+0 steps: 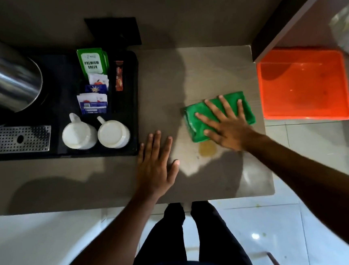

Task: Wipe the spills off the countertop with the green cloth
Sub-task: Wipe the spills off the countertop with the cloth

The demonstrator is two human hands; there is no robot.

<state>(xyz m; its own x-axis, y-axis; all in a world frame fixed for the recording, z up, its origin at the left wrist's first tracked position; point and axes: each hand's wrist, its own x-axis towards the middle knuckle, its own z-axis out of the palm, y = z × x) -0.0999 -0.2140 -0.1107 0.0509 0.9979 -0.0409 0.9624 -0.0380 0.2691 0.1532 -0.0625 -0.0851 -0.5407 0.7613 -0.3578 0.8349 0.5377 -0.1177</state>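
Observation:
A folded green cloth (197,117) lies on the grey countertop (89,182), right of centre. My right hand (225,125) presses flat on top of it, fingers spread. A small yellowish spill (207,149) sits on the counter just in front of the cloth's near edge, beside my right palm. My left hand (156,163) rests flat on the bare counter to the left of the spill, fingers apart, holding nothing.
A black tray (134,106) on the left carries two white cups (78,134), tea sachets (92,63), a metal kettle (6,79) and a perforated drip grate (19,140). An orange plastic tub (302,85) stands to the right, beyond the counter's edge. White tiled floor lies below.

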